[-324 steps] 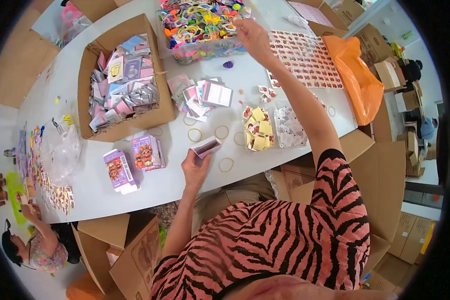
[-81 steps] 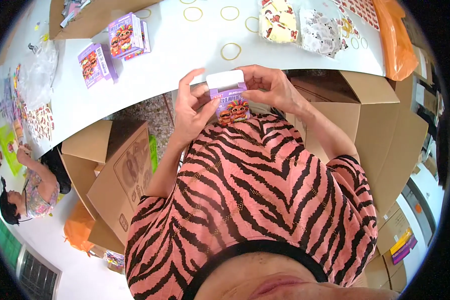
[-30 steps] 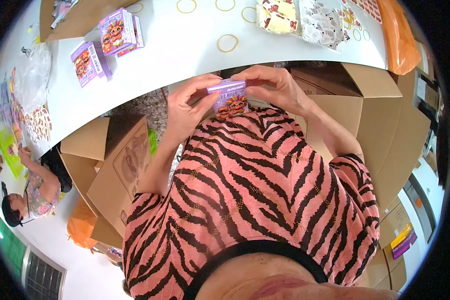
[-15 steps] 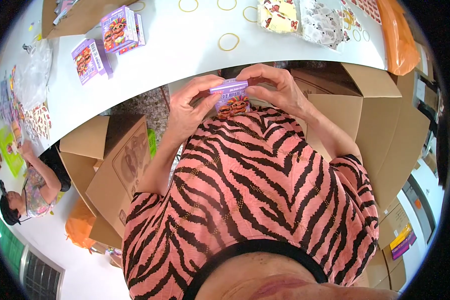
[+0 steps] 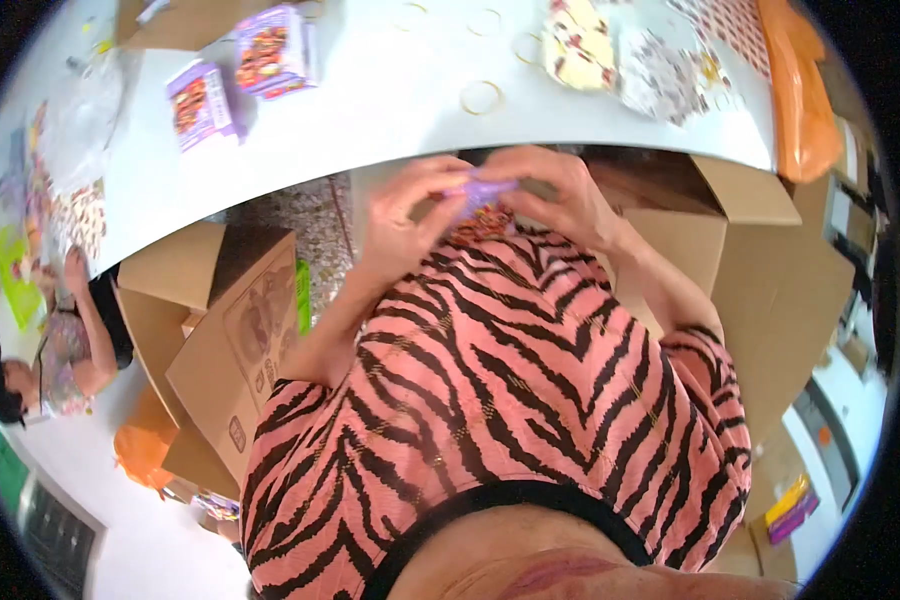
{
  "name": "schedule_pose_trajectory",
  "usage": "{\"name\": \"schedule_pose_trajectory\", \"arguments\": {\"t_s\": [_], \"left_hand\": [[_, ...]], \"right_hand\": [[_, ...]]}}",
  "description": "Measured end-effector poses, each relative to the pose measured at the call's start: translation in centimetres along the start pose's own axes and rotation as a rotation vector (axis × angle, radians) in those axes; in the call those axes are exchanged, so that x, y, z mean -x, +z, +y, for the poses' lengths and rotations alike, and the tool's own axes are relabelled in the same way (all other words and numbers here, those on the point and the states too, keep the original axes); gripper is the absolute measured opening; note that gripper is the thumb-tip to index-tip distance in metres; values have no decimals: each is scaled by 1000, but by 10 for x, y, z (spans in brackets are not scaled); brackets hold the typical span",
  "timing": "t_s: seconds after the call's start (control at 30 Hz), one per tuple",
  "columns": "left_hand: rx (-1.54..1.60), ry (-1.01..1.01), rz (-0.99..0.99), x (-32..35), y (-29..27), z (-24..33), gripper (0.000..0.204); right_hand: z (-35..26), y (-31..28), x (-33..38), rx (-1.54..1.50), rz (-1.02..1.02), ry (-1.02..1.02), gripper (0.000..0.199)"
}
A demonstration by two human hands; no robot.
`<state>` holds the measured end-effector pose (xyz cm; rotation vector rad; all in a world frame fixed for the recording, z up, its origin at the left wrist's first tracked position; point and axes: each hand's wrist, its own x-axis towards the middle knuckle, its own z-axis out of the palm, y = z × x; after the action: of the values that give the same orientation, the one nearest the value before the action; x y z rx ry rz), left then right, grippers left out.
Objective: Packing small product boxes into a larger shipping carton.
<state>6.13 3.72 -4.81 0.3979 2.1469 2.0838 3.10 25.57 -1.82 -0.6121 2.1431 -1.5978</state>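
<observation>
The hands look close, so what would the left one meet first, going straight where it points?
First, the small purple cardboard box the left hand holds; beyond it, probably the right hand, though depth is unclear.

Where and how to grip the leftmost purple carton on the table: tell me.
Likely best: pinch the leftmost purple carton across its long sides, the left hand, once free, coming from above and the near side. It seems to lie printed face up, narrow between those sides; the carton stack is to its right.
</observation>
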Motion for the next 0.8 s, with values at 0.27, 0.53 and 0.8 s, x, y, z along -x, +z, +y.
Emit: {"name": "schedule_pose_trajectory", "arguments": {"t_s": [0.27,0.53,0.8], "left_hand": [[-188,-27,74,6,7,4,47],[-703,49,352,-41,-13,28,84],[-1031,79,527,-112,-123,22,75]], "right_hand": [[2,5,-5,-128,36,116,21],[-7,22,-89,-230,234,45,27],[2,31,-116,-366,196,-4,27]]}}
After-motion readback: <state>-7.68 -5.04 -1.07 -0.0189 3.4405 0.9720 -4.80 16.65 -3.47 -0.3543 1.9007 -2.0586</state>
